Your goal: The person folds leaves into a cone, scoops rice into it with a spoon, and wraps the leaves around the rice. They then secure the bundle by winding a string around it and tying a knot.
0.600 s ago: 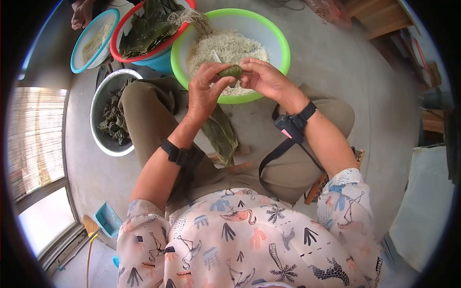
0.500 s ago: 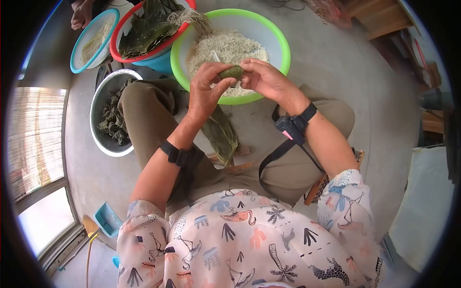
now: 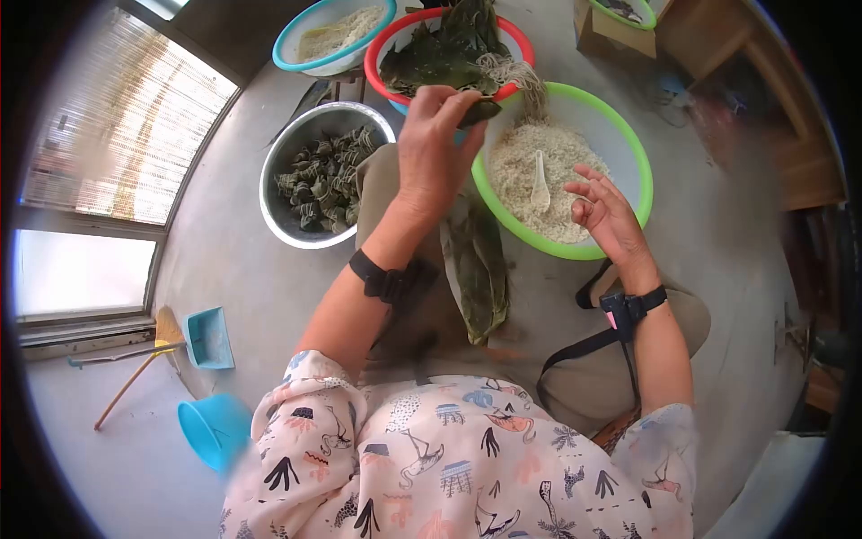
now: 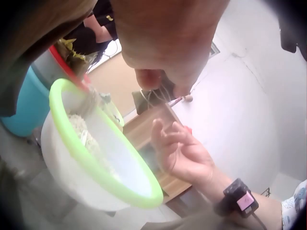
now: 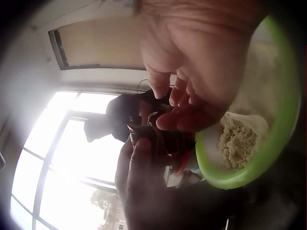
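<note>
My left hand (image 3: 431, 148) is raised in front of the red-rimmed basin and pinches a small leaf-wrapped rice dumpling (image 3: 482, 112). In the right wrist view the dumpling (image 5: 158, 139) is dark, with turns of string around it. My right hand (image 3: 609, 216) hovers apart from it at the right side of the green-rimmed basin (image 3: 642, 171), fingers loosely bent and nothing seen between them. White rice grains (image 3: 557, 148) fill much of that basin, and a white spoon (image 3: 540, 184) lies on them. Long green leaves (image 3: 476, 269) stretch below the basin, between the legs.
A metal bowl (image 3: 269, 193) at the left holds several tied dumplings (image 3: 328, 180). Behind stand the red-rimmed basin (image 3: 373, 54) with dark leaves and a bundle of strings (image 3: 512, 72), and a blue-rimmed basin (image 3: 283, 49) with grains. A blue dustpan (image 3: 208, 337) and bucket (image 3: 215, 431) are at lower left.
Both hands were together at the dumpling over the rice. Now the right hand has let go and moved right, while the left carries the dumpling up and left. The head view has turned left.
</note>
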The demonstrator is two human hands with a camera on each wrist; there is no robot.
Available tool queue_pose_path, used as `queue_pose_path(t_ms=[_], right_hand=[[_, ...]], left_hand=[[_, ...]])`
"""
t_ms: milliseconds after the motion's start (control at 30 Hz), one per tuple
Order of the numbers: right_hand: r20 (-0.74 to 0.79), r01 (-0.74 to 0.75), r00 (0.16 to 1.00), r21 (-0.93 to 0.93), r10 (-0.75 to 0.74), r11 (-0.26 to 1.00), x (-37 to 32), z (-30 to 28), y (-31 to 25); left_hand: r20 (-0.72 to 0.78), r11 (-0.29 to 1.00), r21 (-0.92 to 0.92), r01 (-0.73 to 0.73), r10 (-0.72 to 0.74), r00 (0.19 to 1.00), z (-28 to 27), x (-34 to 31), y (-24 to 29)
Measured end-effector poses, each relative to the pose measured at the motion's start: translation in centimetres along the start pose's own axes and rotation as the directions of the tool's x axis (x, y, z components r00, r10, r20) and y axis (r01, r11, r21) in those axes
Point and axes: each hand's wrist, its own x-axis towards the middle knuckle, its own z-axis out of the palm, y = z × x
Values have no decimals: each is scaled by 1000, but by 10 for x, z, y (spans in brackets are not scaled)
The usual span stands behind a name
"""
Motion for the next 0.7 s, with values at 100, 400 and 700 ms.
queue_pose_path(t_ms=[100, 400, 700], right_hand=[[-18, 2, 1000, -26, -2, 1000, 1, 3, -4], [-101, -22, 995, -198, 2, 980, 2, 3, -1], [-156, 28, 982, -431, -105, 902, -6, 12, -9]], left_hand=[[-42, 913, 407, 27, -12, 999, -27, 18, -13], [246, 950, -298, 87, -11, 969, 30, -9, 34], [530, 906, -364, 216, 11, 848, 74, -42, 37]])
